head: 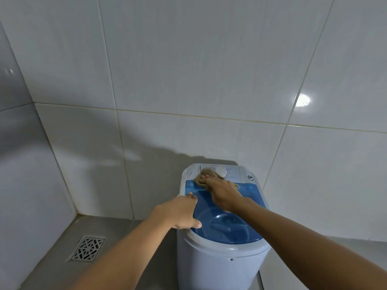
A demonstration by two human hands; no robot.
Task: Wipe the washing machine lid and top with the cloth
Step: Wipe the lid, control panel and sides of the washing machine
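A small white washing machine (222, 266) stands against the tiled wall, with a translucent blue lid (228, 227) lying closed on top. Behind the lid is a white control panel (232, 173) with a dial. My right hand (219, 190) presses a tan cloth (206, 171) flat where the lid's back edge meets the left of the panel. Most of the cloth is hidden under the fingers. My left hand (182, 212) grips the machine's left rim, thumb on the lid's edge.
White tiled walls (188, 80) close in behind and to the left, meeting in a corner. On the grey floor at the lower left sits a square metal drain grate (88, 249). A low ledge runs along the right wall.
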